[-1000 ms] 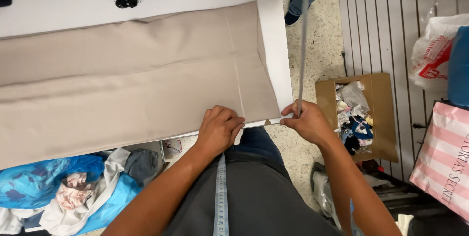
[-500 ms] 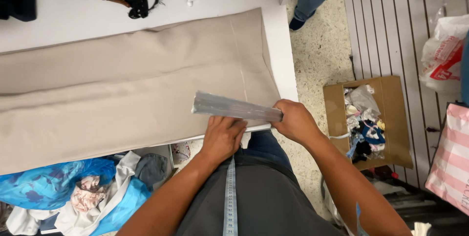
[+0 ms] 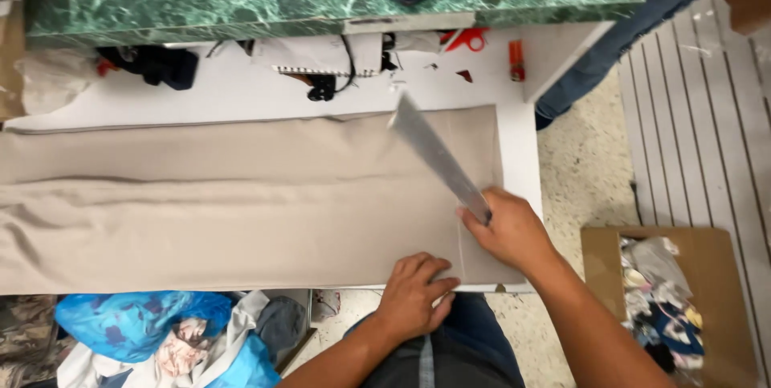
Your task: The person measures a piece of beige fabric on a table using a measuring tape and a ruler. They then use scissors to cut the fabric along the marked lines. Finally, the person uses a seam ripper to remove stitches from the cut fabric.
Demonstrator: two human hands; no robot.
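White tabletop [image 3: 241,95] fills the middle of the frame, with beige fabric [image 3: 241,203] spread flat across it. At lower centre, the left hand [image 3: 414,296] presses open-palmed on the cloth's near edge. Just right of it, the right hand [image 3: 510,231] is clamped around 1 metal ruler [image 3: 438,155], slanting toward the upper left above the fabric. Cardboard box [image 3: 715,275] of scraps sits lower right.

White worktable [image 3: 241,95] under a green marble counter [image 3: 241,2], speckled terrazzo floor [image 3: 574,171], pale wooden slats [image 3: 707,115] at right, open cardboard box [image 3: 715,275] of scraps
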